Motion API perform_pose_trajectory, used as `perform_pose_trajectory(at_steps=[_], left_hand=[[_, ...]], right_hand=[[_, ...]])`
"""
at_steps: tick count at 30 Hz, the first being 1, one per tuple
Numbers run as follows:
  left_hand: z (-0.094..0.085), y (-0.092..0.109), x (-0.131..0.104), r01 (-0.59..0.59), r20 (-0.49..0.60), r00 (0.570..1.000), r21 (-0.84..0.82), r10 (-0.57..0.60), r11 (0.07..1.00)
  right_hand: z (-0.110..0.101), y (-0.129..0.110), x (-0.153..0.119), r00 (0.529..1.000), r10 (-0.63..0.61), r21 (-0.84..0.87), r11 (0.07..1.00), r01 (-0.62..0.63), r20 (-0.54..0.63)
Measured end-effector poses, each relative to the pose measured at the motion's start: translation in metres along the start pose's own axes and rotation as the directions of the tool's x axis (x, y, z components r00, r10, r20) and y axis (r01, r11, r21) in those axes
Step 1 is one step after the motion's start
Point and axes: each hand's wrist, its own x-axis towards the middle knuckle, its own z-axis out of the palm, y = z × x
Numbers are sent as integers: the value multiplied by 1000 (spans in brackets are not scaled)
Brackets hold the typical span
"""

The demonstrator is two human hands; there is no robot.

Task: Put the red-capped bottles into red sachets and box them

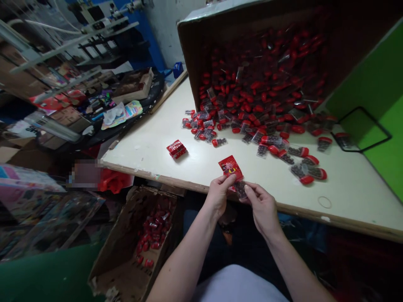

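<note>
My left hand (218, 195) pinches a red printed packet (231, 165) between thumb and fingers at the table's front edge. In my right hand (263, 206) is a small clear jar (241, 190) of dark beads, held against the packet's lower end. Whether the jar is partly inside the packet, I cannot tell. To the left on the tabletop lies a small stack of red packets (176, 149). Many similar red-capped jars (252, 100) spill toward me from a tipped carton.
The large carton (189, 54) rests on its side on the white table (151, 147). A rubber band (324, 202) and a black wire frame (360, 150) are on the right. Below left, an open cardboard box (110, 247) contains red pieces (154, 228). Machinery (75, 63) stands far left.
</note>
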Motion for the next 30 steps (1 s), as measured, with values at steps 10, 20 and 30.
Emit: perform_pose_trajectory(at_steps=[10,20,30], left_hand=[[-2,9,-6,3,-22,1000,38,-2,999],[1,4,-7,-48,-134,989,60,56,997],[-3,5,-10,20,-75,997,36,-17,999]], right_hand=[[3,-4,1,995,77,86,993,-82,64],[8,-7,-6,979,-203,-320,930,183,-32],[7,-5,4,994,93,76,992,-97,57]])
